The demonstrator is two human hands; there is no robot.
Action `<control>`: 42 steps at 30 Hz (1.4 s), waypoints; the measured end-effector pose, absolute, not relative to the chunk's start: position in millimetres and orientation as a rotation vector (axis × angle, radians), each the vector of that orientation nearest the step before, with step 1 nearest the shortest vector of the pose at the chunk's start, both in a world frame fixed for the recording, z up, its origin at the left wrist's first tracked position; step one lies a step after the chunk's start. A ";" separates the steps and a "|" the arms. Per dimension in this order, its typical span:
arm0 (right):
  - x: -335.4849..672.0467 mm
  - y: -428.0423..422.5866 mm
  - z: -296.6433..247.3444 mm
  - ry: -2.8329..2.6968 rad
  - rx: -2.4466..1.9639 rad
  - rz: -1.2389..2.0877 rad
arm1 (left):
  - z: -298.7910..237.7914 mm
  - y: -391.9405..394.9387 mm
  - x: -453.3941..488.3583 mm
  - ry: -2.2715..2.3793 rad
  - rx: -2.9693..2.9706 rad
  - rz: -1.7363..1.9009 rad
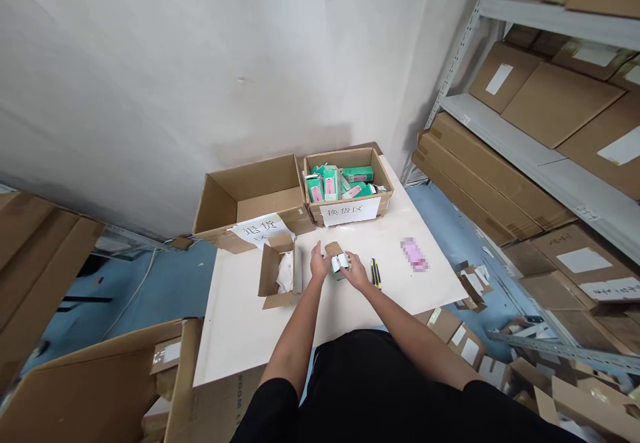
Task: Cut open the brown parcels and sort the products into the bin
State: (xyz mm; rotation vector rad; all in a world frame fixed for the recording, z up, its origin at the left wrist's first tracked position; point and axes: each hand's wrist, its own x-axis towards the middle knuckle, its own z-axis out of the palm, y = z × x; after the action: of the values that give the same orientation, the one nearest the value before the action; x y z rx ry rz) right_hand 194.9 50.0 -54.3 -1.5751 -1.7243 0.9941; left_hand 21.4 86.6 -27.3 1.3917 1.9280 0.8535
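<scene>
A small box [339,261] with its top flaps raised stands upright on the white tabletop between my hands; its side shows some green low down. My left hand [320,263] is at its left side, thumb against the box near the flap. My right hand [354,271] grips its right side with the fingers at the top edge. What lies inside the box is too small to make out. Just right of my right hand is a black and yellow utility knife [376,274]. Left of my left hand stands an open brown carton [269,273] with white wrapping [285,271] in it.
Behind, a carton of green and pink boxes [350,211] stands beside a larger open carton [270,186]; both carry paper signs. A blurred pink item [414,255] lies on the tabletop [235,336]. Shelves of cartons [560,103] rise at right; a big carton [100,376] stands lower left.
</scene>
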 end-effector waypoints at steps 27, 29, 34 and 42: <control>172.7 82.9 9.4 -2.081 -2.055 0.897 | -76.4 50.7 14.4 1.423 1.411 0.875; 164.5 89.4 17.1 -2.136 -2.071 0.942 | -76.7 50.3 13.7 1.476 1.383 0.874; 155.0 90.9 22.0 -2.220 -1.963 0.966 | -69.2 49.5 8.3 1.548 1.388 0.830; 167.5 102.6 105.2 -1.886 -1.700 0.858 | -52.1 48.3 16.5 1.644 1.418 0.742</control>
State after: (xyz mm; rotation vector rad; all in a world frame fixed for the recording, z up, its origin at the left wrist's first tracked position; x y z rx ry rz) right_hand 167.5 102.6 105.2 -1.7002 -1.8864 0.8584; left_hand 16.5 48.3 -52.1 1.4184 1.6436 0.7417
